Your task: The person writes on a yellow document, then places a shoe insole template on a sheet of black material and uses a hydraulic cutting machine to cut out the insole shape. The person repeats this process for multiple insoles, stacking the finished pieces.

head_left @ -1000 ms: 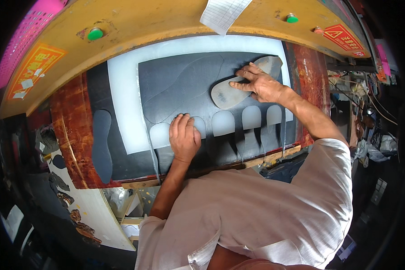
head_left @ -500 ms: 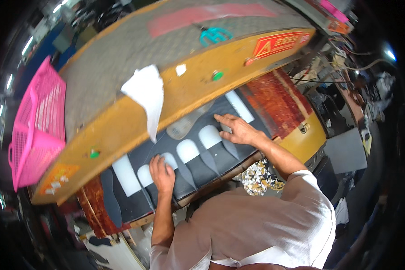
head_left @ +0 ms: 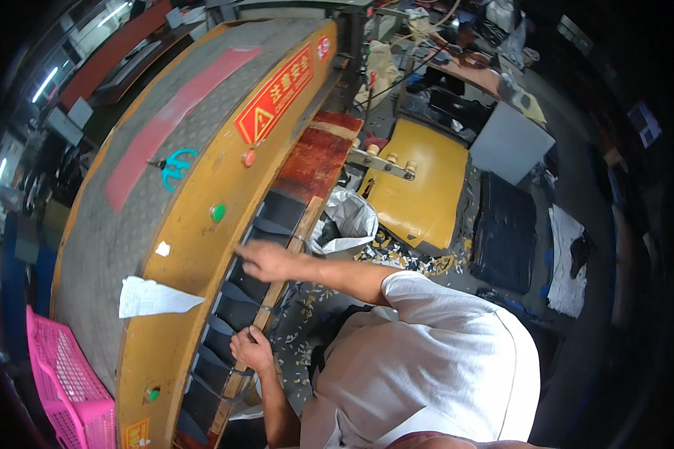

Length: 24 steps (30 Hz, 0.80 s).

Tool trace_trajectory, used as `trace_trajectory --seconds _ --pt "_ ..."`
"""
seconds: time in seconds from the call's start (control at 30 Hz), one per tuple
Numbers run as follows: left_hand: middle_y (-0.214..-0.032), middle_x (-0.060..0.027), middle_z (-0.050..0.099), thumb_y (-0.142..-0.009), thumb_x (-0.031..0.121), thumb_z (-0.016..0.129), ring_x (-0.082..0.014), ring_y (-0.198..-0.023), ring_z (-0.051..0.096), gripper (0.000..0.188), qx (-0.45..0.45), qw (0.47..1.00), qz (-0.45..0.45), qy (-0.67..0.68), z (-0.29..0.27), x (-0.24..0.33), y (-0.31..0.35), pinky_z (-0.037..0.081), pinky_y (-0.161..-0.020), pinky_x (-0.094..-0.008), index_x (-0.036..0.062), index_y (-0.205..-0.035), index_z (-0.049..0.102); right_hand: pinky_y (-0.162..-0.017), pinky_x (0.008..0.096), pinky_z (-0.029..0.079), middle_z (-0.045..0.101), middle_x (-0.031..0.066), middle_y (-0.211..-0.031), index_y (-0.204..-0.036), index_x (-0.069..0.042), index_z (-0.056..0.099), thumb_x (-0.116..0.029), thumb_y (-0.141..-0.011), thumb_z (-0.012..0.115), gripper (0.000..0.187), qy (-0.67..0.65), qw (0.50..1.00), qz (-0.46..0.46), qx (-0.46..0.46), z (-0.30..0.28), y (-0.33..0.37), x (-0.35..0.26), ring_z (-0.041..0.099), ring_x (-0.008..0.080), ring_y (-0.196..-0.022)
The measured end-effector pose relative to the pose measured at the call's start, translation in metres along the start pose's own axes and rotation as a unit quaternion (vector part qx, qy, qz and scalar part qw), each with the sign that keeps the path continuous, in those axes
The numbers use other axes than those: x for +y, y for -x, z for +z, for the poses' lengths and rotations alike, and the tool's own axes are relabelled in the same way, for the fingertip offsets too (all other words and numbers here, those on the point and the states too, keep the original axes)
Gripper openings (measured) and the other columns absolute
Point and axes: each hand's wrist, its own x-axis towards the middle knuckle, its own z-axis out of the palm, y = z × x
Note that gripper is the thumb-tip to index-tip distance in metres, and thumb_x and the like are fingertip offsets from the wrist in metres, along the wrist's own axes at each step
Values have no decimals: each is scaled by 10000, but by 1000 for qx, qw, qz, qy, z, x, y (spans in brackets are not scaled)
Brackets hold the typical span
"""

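Observation:
My right hand is over the dark bed beside the yellow press beam, a finger stretched toward the beam's lower edge; I see nothing held in it. My left hand is closed, fingers curled at the wooden front edge of the bed. Whether it holds anything is hidden. Dark tapered pieces lie in a row across the dark sheet between and around my hands. The beam covers their far ends.
A teal-handled tool lies on the beam's grey top, and a white paper hangs from its side. The pink basket is at lower left. Right of the bed are a white sack, a yellow panel and scattered scraps.
The view has turned to the right, showing more floor. My left hand has gone from the white pieces to the wooden edge and curled. The white pieces are now mostly hidden by the beam.

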Motion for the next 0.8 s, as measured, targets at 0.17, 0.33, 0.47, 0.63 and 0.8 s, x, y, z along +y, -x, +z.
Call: trace_trajectory --seconds 0.17,0.33,0.47,0.63,0.8 --pt "-983 -120 701 -970 322 694 -380 -962 637 248 2 1000 -14 19 -10 12 2 470 -855 -515 82 -964 757 -897 443 457 669 57 -961 -958 -147 799 -353 -921 718 224 117 987 -101 -51 28 55 21 621 275 -987" --pt "-966 -115 702 -951 324 711 -367 -963 641 250 -12 999 -35 12 -4 9 2 468 -867 -508 79 -946 763 -870 449 452 630 52 -876 -844 -141 770 -359 -918 722 235 111 988 -108 -3 43 61 31 607 284 -957" --pt "-978 -111 704 -934 323 725 -356 -976 641 246 -16 998 -64 24 8 6 9 466 -880 -503 81 -937 768 -873 460 463 637 60 -886 -872 -135 790 -362 -916 722 241 99 988 -120 -3 42 63 36 605 301 -962" --pt "-984 -112 702 -937 307 719 -373 -970 638 230 -10 998 -56 32 5 26 32 469 -855 -516 84 -938 773 -873 472 506 660 70 -904 -906 -137 797 -343 -878 736 216 121 986 -101 -52 26 91 32 625 316 -954" --pt "-879 -148 651 -894 171 704 -399 -879 621 120 -25 995 -23 99 -21 52 65 479 -809 -533 80 -947 761 -1015 484 526 754 124 -1040 -1026 -133 808 -243 -840 716 235 191 952 -41 -237 -7 117 9 705 358 -1052"
